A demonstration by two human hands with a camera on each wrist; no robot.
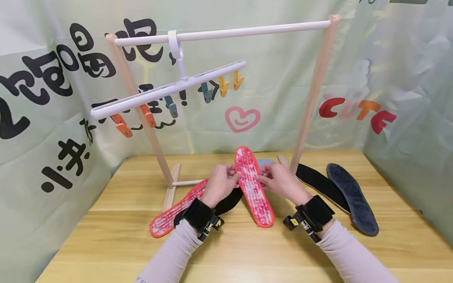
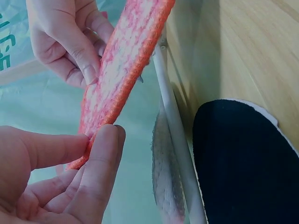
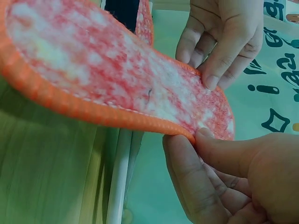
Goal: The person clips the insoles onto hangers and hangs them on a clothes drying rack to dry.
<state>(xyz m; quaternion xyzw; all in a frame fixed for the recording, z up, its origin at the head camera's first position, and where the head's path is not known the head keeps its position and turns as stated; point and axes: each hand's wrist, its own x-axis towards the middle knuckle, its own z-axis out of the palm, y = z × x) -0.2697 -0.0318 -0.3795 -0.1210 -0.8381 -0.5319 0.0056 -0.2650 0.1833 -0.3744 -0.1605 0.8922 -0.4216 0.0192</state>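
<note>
A red-and-white shoe insole with an orange-red edge is held up over the table, its long side running toward me. My left hand pinches its left edge between thumb and fingers. On the opposite edge, my right hand pinches it the same way, as the right wrist view shows with the thumb on the patterned face. Behind my left wrist, a second red-and-white insole lies on the table, with a black insole beside it, partly covered by my left hand.
A wooden rack stands behind my hands. From its bar hangs a white clip hanger with orange, blue and yellow clothespins. At the right lie a dark grey insole and a black one; a blue-grey insole shows behind my right hand.
</note>
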